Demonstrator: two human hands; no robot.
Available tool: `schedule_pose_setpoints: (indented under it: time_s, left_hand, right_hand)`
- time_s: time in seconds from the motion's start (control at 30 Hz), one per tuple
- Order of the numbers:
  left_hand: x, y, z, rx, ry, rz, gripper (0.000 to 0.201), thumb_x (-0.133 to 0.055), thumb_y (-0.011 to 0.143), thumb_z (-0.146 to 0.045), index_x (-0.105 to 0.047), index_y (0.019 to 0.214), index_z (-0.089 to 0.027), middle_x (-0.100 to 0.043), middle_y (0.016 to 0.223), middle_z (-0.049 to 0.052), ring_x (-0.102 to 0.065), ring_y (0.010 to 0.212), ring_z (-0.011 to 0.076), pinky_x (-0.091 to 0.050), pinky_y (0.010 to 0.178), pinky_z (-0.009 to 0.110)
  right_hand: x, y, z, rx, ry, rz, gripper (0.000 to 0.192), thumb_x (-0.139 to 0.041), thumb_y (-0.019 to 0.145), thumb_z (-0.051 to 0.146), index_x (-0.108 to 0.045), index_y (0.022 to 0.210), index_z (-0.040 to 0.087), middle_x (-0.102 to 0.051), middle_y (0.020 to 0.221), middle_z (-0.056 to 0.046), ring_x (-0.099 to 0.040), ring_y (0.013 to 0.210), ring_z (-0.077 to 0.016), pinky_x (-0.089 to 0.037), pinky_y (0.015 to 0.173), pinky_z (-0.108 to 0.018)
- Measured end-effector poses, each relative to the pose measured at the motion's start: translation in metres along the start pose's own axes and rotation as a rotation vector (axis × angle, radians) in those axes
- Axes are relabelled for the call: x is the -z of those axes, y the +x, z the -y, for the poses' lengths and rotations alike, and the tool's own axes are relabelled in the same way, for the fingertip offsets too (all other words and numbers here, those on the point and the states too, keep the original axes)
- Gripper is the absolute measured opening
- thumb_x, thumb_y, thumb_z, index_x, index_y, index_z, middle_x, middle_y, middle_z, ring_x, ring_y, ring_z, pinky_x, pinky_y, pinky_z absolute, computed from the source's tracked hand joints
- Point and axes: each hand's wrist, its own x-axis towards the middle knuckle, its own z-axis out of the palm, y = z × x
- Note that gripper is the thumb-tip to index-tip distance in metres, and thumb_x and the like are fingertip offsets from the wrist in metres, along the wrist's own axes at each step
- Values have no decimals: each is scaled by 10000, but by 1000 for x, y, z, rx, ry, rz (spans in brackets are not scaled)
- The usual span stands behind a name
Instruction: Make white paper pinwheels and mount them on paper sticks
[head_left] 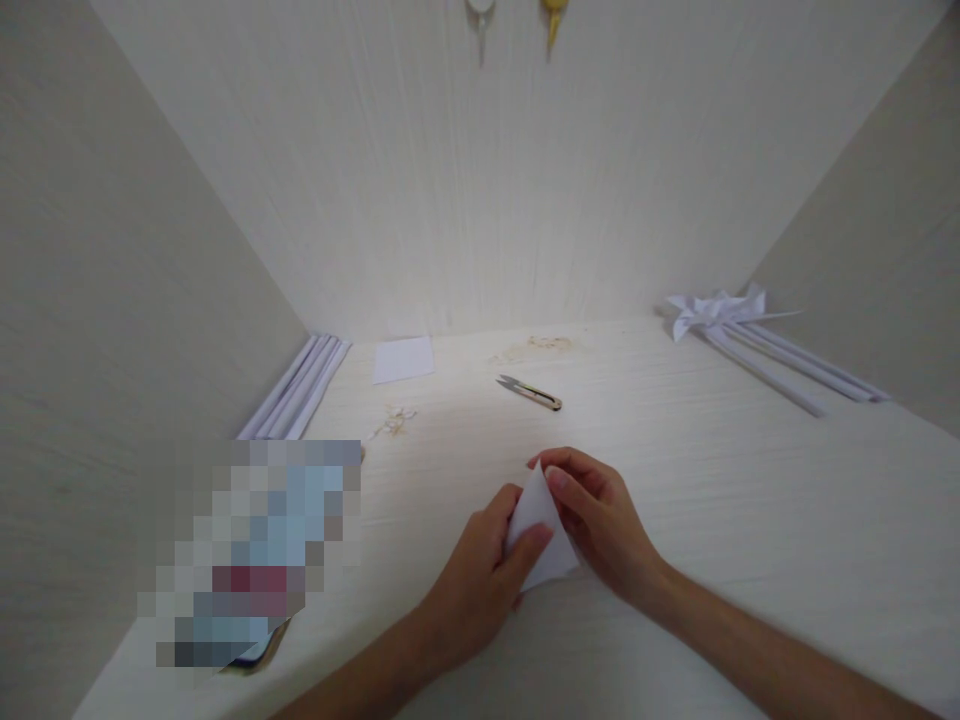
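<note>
A small white folded paper, triangular with its tip pointing away from me, lies on the pale desk in front of me. My left hand pinches its lower left side with thumb and fingers. My right hand grips its upper right edge, thumb pressed near the tip. Both hands hold the same piece, low over the desk surface.
Small thread snips lie behind my hands. A white paper square and rolled paper sticks sit at the back left. White paper pinwheels on sticks rest at the right. A blurred-out object lies at the left.
</note>
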Motion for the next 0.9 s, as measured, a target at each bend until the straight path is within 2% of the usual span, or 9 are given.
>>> schedule_pose_setpoints:
  time_s: [0.17,0.3,0.57,0.9]
  left_hand:
    - [-8,-7,3,-18,126,-44,292,-398,784,-428,-467,938,-191,-477,720,-3,-427,555,103,-324,452,212]
    - [-12,-11,2,-22,151,-49,319,-394,786,-430,-462,991,-194,-505,733,15,-449,612,131,-321,506,235]
    - [-14,-12,4,-39,172,-60,314,-391,792,-420,-467,995,-193,-518,719,17,-461,620,140,-316,532,247]
    - [-14,-12,5,-61,200,-68,289,-386,800,-398,-464,980,-186,-541,733,26,-479,664,152,-321,568,260]
  right_hand:
    - [-3,-7,1,132,-34,-23,150,-676,618,289,-603,588,162,-515,578,18,-419,522,-73,-318,468,-205]
    - [-2,-10,1,185,-44,7,83,-653,651,249,-634,607,180,-543,623,3,-450,565,-89,-341,490,-209]
    - [-1,-10,2,208,23,67,47,-637,667,196,-669,646,222,-568,662,10,-468,599,-79,-347,516,-196]
    - [-4,-10,6,162,104,35,26,-669,598,197,-675,579,213,-560,628,-6,-451,554,-90,-342,470,-210]
